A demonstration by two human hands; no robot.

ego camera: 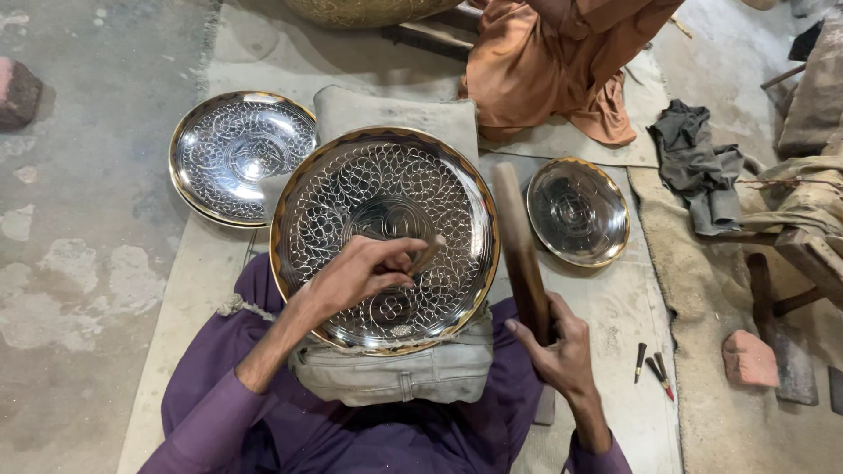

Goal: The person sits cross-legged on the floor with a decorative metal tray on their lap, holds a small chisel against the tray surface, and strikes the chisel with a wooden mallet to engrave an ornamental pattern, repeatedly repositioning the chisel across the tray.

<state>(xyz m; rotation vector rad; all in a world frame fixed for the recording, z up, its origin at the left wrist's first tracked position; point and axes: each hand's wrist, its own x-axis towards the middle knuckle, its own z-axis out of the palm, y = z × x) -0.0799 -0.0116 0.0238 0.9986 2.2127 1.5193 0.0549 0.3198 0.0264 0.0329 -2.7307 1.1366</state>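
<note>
A large round engraved metal plate (pixel 351 189) with a gold rim rests tilted on a grey cushion (pixel 413 373) in my lap. My left hand (pixel 360 272) is closed around a small chisel (pixel 428 254), whose tip touches the plate's patterned surface. My right hand (pixel 553 351) grips the lower end of a long wooden stick (pixel 518 246), which is raised beside the plate's right edge.
A second engraved plate (pixel 235 151) lies on the mat at the left, a smaller one (pixel 577 211) at the right. Another person in orange cloth (pixel 562 70) sits at the top. Small chisels (pixel 654 367), a pink stone (pixel 749 358) and grey rags (pixel 698 162) lie at the right.
</note>
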